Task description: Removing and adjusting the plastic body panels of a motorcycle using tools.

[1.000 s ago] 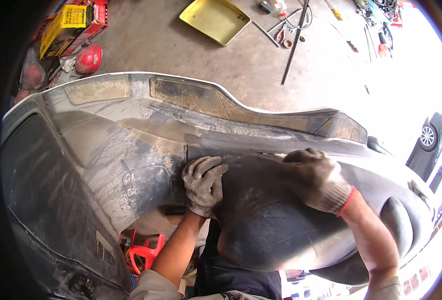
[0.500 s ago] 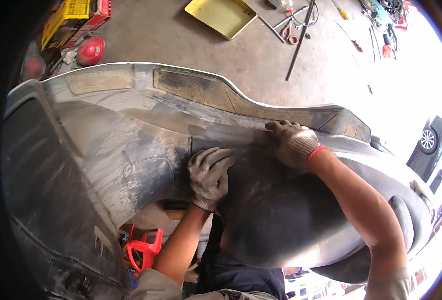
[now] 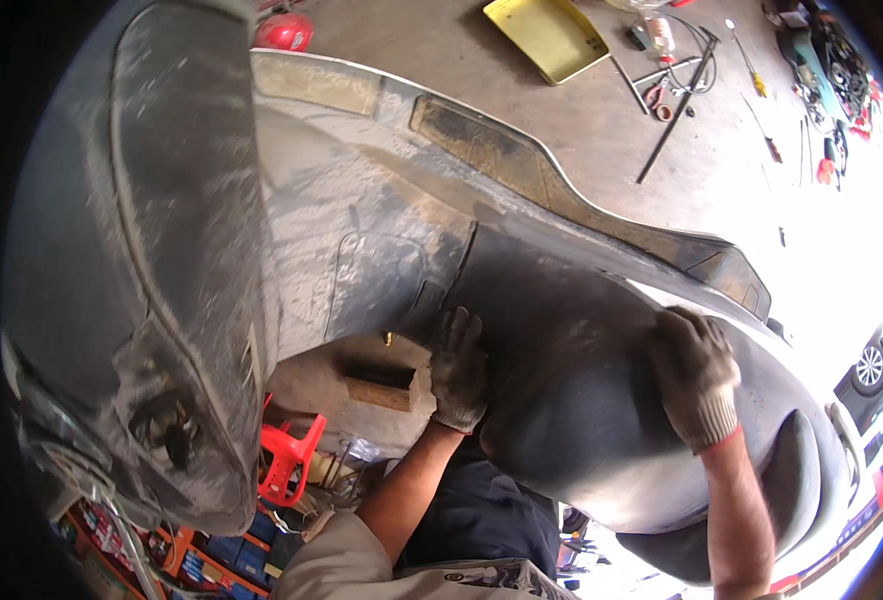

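A dusty motor scooter body (image 3: 352, 190) stretches across the view, with its dark front shield (image 3: 187, 130) at left. My gloved left hand (image 3: 459, 370) lies against the front lower corner of the black rear body section (image 3: 552, 300), fingers pointing away from me. Further right, my gloved right hand (image 3: 699, 375) rests on the same section's smooth rounded surface, its fingers spread over it. The underside of each palm is hidden. Both gloves are grey knit with dark, soiled fingers.
On the floor beyond lie a yellow tray (image 3: 552, 45), a long metal bar (image 3: 677, 110), pliers and a red helmet (image 3: 284, 33). A red plastic stool (image 3: 292, 460) stands below the scooter's gap, near a wooden block (image 3: 380, 393). A dark car (image 3: 874, 370) is at far right.
The view has shifted, and the scooter's front shield shows more at left. My right hand has come nearer and right, from the far edge onto the rounded surface. My left hand stays at the corner.
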Motion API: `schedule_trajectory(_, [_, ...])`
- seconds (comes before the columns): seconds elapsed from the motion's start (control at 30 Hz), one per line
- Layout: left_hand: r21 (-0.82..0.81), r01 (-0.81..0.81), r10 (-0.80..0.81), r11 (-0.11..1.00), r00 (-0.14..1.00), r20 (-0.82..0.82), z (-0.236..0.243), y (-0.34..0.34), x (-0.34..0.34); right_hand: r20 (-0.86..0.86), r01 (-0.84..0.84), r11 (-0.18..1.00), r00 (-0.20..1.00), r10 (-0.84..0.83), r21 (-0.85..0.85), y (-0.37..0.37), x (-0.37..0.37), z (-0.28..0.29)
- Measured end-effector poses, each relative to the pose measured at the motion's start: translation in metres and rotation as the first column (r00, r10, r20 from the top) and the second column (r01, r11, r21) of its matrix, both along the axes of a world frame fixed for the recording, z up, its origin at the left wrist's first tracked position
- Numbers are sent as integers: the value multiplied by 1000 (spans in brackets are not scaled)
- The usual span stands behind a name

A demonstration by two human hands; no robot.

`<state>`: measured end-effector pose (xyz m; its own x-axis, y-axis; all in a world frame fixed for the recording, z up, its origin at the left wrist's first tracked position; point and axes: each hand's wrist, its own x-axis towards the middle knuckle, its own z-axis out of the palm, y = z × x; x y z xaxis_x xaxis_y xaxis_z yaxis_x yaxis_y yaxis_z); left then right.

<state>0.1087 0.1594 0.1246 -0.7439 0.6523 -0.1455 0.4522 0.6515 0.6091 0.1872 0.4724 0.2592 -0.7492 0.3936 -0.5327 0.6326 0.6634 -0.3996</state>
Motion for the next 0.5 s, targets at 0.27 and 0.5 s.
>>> schedule_trajectory(0.27, [-47, -3, 3, 999, 1000, -4, -10, -15, 21, -270, 56, 972, 963, 7, 227, -28, 39, 30])
schedule_trajectory(0.5, [17, -18, 20, 1000, 996, -88, -26, -29, 36, -446, 416, 871, 748, -491, -262, -94, 84, 84])
